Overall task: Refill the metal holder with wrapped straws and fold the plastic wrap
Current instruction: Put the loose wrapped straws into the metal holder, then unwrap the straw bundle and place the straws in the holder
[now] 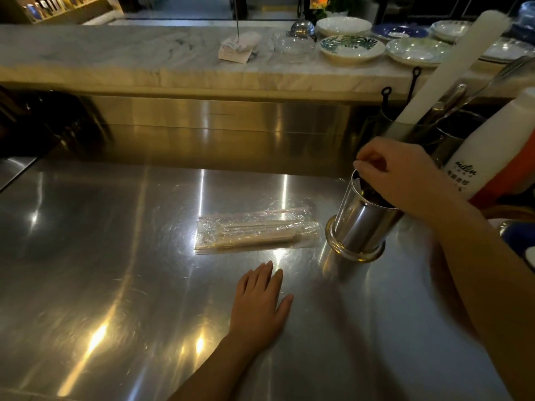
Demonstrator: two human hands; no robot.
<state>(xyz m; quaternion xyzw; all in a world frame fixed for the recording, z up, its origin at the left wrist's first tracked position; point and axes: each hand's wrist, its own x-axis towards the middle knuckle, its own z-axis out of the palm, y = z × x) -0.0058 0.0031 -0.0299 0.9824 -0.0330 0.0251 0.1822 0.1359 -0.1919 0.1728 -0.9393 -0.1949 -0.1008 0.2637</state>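
A shiny metal holder stands on the steel counter at the right, leaning slightly to the right. My right hand rests over its rim with fingers curled at the top edge; I cannot tell whether it holds anything inside. Left of the holder lies a clear plastic wrap flat on the counter, with several paper-wrapped straws inside it. My left hand lies flat and open on the counter, just in front of the wrap, touching nothing else.
A white bottle and a tall white roll stand at the right behind the holder. A marble ledge at the back carries plates and a paper pad. The steel counter spreads left.
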